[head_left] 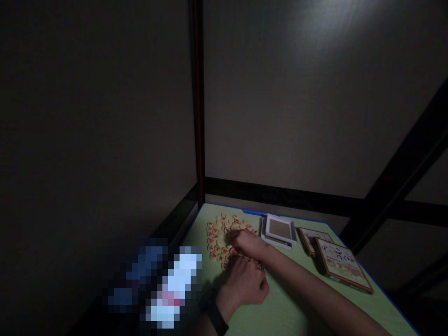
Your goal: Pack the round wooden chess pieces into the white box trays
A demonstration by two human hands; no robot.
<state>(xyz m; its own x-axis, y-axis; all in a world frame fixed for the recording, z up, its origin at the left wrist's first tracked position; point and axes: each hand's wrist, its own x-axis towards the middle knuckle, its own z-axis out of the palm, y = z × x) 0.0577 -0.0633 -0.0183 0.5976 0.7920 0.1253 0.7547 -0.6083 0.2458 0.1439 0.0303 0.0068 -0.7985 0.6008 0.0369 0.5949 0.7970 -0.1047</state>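
Note:
Round wooden Chinese chess pieces (212, 241) with red and dark characters lie close together on the green tabletop (276, 308). My right hand (248, 242) reaches over the middle of them from the right, its fingers curled down among the pieces. Nearer to me, my left hand (245, 281) is bent at the front edge of the group, with a dark watch (214, 311) on its wrist. Its fingers are curled too. The fingertips of both hands are hidden, so what they hold, if anything, cannot be made out.
White open box parts (282, 229) stand stacked behind the pieces to the right. Two printed boxes with brown edges, a front one (345, 263) and one behind it (310, 238), lie farther right. Walls (280, 93) meet behind the table. A blurred-out patch (175, 284) covers the lower left.

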